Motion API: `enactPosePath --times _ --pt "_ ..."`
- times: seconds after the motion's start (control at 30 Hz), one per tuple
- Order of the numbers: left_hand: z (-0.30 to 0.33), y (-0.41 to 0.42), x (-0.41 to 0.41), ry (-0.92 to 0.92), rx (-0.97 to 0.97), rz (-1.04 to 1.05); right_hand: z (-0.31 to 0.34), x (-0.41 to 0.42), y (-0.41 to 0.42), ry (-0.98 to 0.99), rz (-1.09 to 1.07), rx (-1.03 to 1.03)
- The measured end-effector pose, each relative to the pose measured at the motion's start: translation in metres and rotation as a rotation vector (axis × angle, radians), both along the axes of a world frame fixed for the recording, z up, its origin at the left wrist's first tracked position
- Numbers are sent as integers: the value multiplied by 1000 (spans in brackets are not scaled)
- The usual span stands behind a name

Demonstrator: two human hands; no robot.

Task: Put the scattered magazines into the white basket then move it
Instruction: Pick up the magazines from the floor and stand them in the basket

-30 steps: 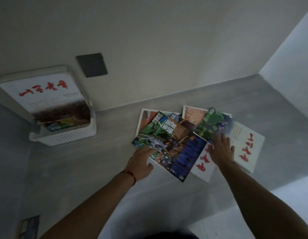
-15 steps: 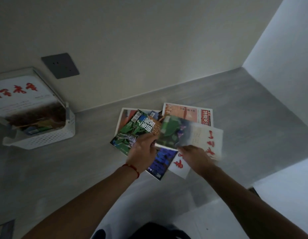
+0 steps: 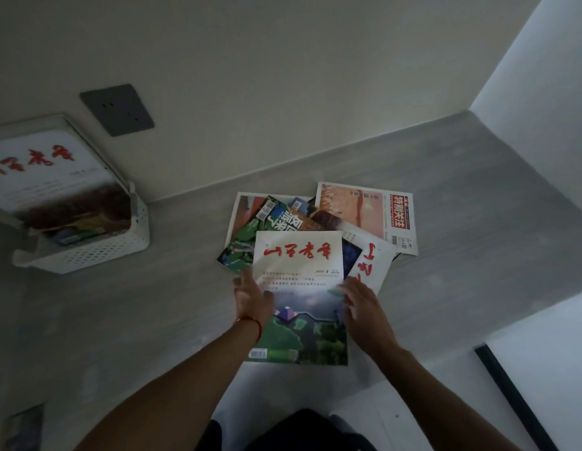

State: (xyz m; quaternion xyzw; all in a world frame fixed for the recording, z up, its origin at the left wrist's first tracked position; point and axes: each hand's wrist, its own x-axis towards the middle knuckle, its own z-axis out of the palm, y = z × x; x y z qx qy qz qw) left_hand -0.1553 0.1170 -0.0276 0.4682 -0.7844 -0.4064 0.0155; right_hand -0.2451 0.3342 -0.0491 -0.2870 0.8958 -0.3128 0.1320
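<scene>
Held magazine (image 3: 299, 288): lifted over the pile, long axis running away from the person, title end far.
Left hand (image 3: 252, 296): fingers curled round its left edge.
Right hand (image 3: 359, 299): fingers lie on the right edge; whether they curl under, I cannot tell.
White basket (image 3: 87, 252): far left on the desk (image 3: 462, 196), by the wall, well apart; left hand nearer.
In the way: nothing on the bare desk between.
Other magazines (image 3: 364, 213): fanned underneath, still out.
Basket contents: magazines already standing inside.
</scene>
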Motion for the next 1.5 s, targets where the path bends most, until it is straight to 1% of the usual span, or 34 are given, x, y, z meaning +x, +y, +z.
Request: enactPosePath --times 0.03,0.07,0.13,0.2,0.27,0.3,0.37,0.43,0.57,0.7,0.73,0.83,0.9,0.93,1.03,1.1,1.13,1.2,1.23,1.33,1.5 --pt "1 -3 1 25 59 99 3 1 -7 -83 -76 11" --pt "2 -7 2 19 99 133 6 1 -15 -140 -129 36" --pt "3 -13 6 -7 156 65 12 -2 -32 -215 -224 65" --pt "9 -16 11 3 173 -32 18 -7 -45 -292 -367 52" --pt "15 -19 18 77 172 -83 22 -9 -53 -341 -490 38" --pt "18 -22 23 125 178 -98 23 -8 -56 -359 -519 37" --pt "27 -32 37 239 240 -112 25 -2 -64 -378 -514 47" --pt "38 -49 54 361 339 -106 27 6 -77 -367 -464 49" --pt "58 -104 91 457 343 4 45 18 -118 -316 -297 34" --pt "77 -167 133 504 219 108 76 39 -186 -459 -172 -126" --pt "83 -185 144 533 181 126 87 43 -205 -446 -131 -160" --pt "108 -242 168 603 23 171 121 47 -269 -247 3 -189" --pt "131 -280 176 619 -117 189 151 46 -309 -182 52 -268" --pt "143 -298 181 625 -219 197 165 46 -329 -161 62 -303" --pt "173 -343 193 550 -546 268 201 49 -388 -78 104 -359" --pt "181 -366 198 471 -649 317 215 52 -423 43 121 -288" --pt "182 -375 199 448 -664 339 219 54 -438 93 127 -246" --pt "176 -392 200 441 -636 392 221 60 -461 119 144 -213" --pt "170 -399 200 445 -589 423 220 63 -470 111 150 -204" --pt "146 -419 199 464 -346 547 209 68 -490 74 147 -173" --pt "104 -446 189 477 23 663 173 69 -510 -6 78 -106"
